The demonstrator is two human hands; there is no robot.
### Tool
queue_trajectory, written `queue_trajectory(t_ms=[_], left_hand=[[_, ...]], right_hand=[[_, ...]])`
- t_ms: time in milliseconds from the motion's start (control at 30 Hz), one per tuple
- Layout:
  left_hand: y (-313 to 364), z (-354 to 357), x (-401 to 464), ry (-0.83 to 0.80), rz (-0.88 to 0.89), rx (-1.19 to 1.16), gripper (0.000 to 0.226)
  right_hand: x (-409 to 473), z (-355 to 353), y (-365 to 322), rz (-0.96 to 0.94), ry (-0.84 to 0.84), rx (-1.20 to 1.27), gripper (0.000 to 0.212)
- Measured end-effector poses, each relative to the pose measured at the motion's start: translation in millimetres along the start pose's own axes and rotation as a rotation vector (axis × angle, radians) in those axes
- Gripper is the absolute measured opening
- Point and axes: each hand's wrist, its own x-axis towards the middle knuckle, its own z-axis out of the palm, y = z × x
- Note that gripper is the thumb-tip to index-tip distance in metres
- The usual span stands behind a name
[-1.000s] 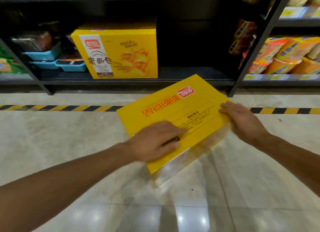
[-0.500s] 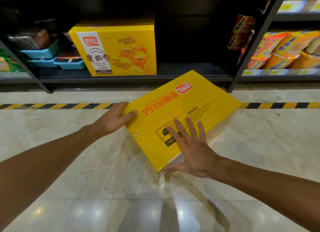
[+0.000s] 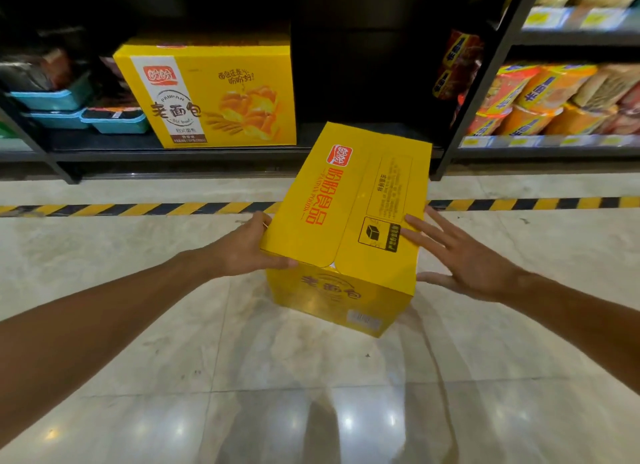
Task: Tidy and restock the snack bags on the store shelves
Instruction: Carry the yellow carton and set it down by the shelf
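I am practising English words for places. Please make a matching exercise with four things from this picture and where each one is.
Things:
1. yellow box between the hands
2. yellow box with bread picture
3. teal trays
4. orange snack bags

Places:
A. right-hand shelf
B. bottom shelf, far left
C. on the floor, before the shelf
D. bottom shelf, beside the trays

Pairs: 1-C, 2-D, 3-B, 4-A

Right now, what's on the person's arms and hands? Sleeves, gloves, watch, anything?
Nothing visible. Both forearms are bare to the frame edges, with no sleeves in view. The left hand and right hand are bare: no gloves, and no rings, watch, wristbands, tape or markings that I can see. Anything above the forearms is out of frame.
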Motion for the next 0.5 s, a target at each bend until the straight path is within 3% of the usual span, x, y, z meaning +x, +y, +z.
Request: queue_trajectory(t_ms=[67, 133, 200, 300, 500], left_hand=[[-2, 2, 4, -0.084, 0.032, -0.073, 0.105], [-5, 6, 8, -0.120, 0.078, -0.084, 0.121], [-7, 11, 12, -0.078, 0.065, -0.071, 0.125], [-7, 14, 14, -0.020, 0.050, -0.061, 0.122], [4, 25, -9, 0.089, 0.039, -0.138, 0.109]], right_hand=[[-16, 13, -20, 0.077, 0.066, 0.096, 0.078], [-28, 25, -42, 0.203, 0.047, 0.310, 0.094], [-31, 34, -57, 0.310, -0.024, 0.531, 0.115], [-21, 41, -72, 0.309, -0.053, 0.743, 0.134], [-15, 19, -79, 0.414, 0.101, 0.837, 0.101]])
